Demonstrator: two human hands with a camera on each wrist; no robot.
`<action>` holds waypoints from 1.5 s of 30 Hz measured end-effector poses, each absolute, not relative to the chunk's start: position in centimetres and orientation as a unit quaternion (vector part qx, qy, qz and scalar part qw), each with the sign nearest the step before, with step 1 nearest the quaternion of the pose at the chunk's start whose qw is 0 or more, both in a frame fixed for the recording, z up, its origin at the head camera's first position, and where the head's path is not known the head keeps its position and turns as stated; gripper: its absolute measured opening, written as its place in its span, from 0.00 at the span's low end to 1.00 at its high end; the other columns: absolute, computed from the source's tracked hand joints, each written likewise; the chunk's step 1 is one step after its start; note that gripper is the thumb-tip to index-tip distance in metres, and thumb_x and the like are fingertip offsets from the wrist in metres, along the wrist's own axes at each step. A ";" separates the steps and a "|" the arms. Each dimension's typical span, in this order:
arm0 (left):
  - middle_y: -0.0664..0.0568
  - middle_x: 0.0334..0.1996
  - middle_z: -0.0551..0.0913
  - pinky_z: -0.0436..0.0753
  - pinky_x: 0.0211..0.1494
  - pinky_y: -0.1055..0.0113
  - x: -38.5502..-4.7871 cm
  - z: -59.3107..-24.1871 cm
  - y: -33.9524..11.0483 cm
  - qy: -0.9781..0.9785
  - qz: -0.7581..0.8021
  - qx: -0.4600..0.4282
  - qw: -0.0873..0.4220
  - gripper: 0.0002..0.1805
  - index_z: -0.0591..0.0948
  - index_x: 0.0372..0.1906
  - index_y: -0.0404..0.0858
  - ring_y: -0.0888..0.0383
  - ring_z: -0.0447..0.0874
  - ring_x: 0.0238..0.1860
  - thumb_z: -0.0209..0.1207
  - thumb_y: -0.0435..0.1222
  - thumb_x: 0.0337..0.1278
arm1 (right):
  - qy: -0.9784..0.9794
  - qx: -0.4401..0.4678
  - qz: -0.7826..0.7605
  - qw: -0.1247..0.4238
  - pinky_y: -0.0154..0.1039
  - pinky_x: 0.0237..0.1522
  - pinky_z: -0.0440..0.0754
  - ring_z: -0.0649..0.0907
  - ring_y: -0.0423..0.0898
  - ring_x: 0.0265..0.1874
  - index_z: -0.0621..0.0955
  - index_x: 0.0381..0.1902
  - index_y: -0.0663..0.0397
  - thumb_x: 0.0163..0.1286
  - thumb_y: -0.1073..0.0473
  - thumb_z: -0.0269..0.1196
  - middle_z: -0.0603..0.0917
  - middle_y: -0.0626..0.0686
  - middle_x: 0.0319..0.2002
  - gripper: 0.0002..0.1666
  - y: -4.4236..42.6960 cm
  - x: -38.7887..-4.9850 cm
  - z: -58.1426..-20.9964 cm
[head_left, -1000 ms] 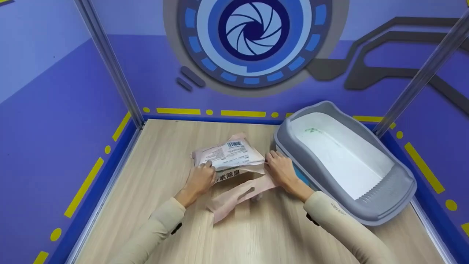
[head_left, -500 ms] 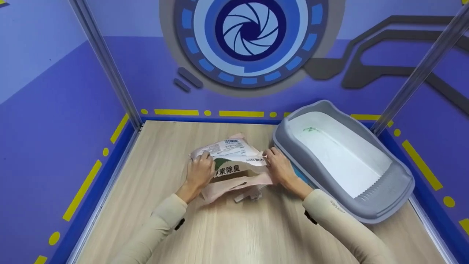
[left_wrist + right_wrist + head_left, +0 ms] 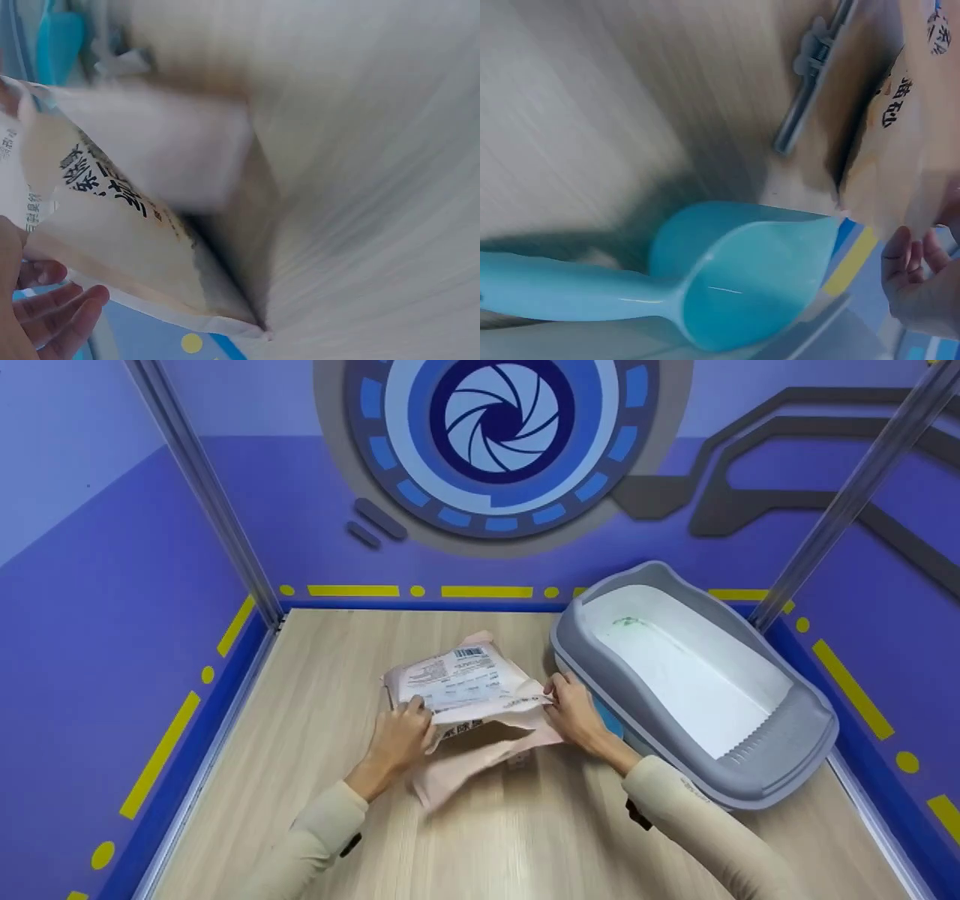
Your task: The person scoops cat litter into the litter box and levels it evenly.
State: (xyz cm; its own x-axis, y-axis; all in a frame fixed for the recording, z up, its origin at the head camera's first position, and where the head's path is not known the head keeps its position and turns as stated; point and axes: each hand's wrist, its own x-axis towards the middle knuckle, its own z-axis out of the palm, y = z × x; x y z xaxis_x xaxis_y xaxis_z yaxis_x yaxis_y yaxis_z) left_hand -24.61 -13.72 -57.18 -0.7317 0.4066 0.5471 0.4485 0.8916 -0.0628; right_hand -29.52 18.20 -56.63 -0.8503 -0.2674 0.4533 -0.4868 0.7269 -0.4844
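A pink and white printed bag lies on the wooden table, its near flap hanging toward the front. At the bag's left edge the left hand grips the film; in the left wrist view that hand has its thumb side at the printed layer. The right hand pinches the bag's right corner, with fingertips bent against the film in the right wrist view. Dark lettering shows on the bag's front in the left wrist view.
A grey litter tray with a white inside stands at the right. Beside it lies a turquoise scoop, barely seen behind the right hand in the head view. A grey clip lies on the table near the bag. Walls enclose the back and sides.
The bag's upper part tipped back to show its lettered front, then folded forward again. The near flap rose and dropped again. Both hands keep their hold, and the head view has shifted slightly.
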 end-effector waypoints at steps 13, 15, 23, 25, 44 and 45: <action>0.46 0.32 0.83 0.79 0.20 0.58 -24.3 -58.7 -13.6 -0.920 -0.027 -0.250 0.300 0.11 0.84 0.28 0.38 0.49 0.84 0.25 0.68 0.43 0.52 | -0.887 0.380 0.117 0.235 0.40 0.18 0.75 0.78 0.42 0.17 0.83 0.31 0.48 0.49 0.68 0.72 0.82 0.45 0.23 0.13 19.1 -25.4 -57.9; 0.46 0.32 0.83 0.79 0.20 0.59 -24.4 -58.5 -13.5 -0.921 -0.028 -0.248 0.299 0.11 0.85 0.29 0.37 0.49 0.83 0.24 0.69 0.42 0.53 | -0.882 0.410 0.084 0.215 0.39 0.17 0.74 0.79 0.43 0.17 0.86 0.42 0.48 0.51 0.67 0.72 0.85 0.46 0.26 0.18 19.1 -24.9 -58.3; 0.44 0.32 0.83 0.81 0.23 0.62 -24.6 -57.7 -13.0 -0.931 -0.043 -0.242 0.270 0.11 0.86 0.32 0.36 0.51 0.82 0.24 0.67 0.41 0.57 | -0.857 0.455 -0.015 0.241 0.40 0.39 0.86 0.88 0.46 0.40 0.83 0.60 0.53 0.64 0.60 0.68 0.89 0.50 0.53 0.25 18.4 -23.8 -59.6; 0.44 0.33 0.84 0.81 0.23 0.61 -24.6 -57.6 -12.9 -0.932 -0.038 -0.242 0.265 0.12 0.86 0.32 0.36 0.51 0.83 0.25 0.66 0.42 0.58 | -0.855 0.458 -0.016 0.242 0.42 0.50 0.85 0.87 0.50 0.50 0.81 0.61 0.59 0.65 0.61 0.66 0.87 0.55 0.57 0.26 18.2 -23.5 -59.8; 0.47 0.32 0.84 0.79 0.22 0.59 -26.3 -56.0 -12.8 -0.920 0.015 -0.257 0.295 0.12 0.85 0.28 0.39 0.51 0.83 0.26 0.68 0.44 0.56 | -0.889 0.399 0.053 0.218 0.50 0.38 0.85 0.89 0.55 0.34 0.83 0.53 0.49 0.56 0.74 0.61 0.90 0.53 0.44 0.28 14.7 -26.2 -59.8; 0.47 0.31 0.84 0.79 0.21 0.59 -26.3 -56.0 -12.8 -0.919 0.019 -0.256 0.299 0.12 0.85 0.27 0.39 0.51 0.84 0.26 0.68 0.44 0.56 | -0.887 0.408 0.046 0.212 0.49 0.39 0.85 0.88 0.53 0.34 0.84 0.49 0.48 0.55 0.74 0.61 0.90 0.52 0.42 0.25 14.9 -26.1 -59.7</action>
